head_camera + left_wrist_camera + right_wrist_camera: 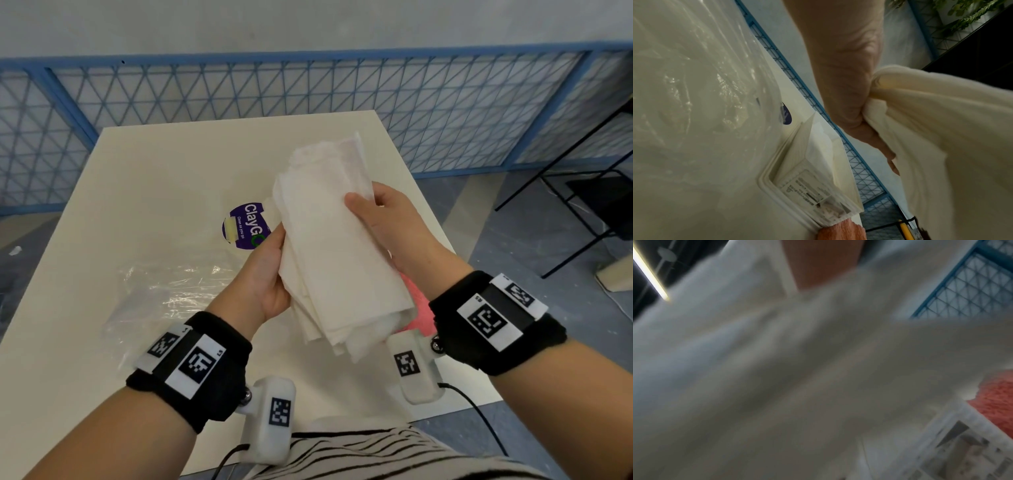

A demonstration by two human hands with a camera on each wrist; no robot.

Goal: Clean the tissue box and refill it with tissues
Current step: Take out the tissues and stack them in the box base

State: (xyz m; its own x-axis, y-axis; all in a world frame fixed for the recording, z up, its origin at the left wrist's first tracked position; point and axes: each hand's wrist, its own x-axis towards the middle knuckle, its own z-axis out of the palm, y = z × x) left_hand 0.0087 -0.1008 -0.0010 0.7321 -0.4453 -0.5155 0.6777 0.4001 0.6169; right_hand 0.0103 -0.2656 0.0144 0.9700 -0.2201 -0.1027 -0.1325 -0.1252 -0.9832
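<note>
Both hands hold a thick stack of white tissues [337,246] up over the cream table [154,164]. My left hand [269,270] grips its left edge, thumb on top. On the right side, my right hand [385,219] curls round the stack with its thumb pressed on the front. In the left wrist view the left hand [846,84] pinches the tissues [937,126]. Below them a white-rimmed tissue box [766,183] lies on the table with folded sheets and a printed label in it. Blurred tissues [797,369] fill the right wrist view. The head view hides the box.
A crumpled clear plastic wrapper [164,294] with a purple ClayGo label [246,224] lies left of the hands. A pink cloth [416,308] sits under the stack near the table's right edge. A blue mesh fence [308,96] runs behind; a black chair [599,205] stands at the right.
</note>
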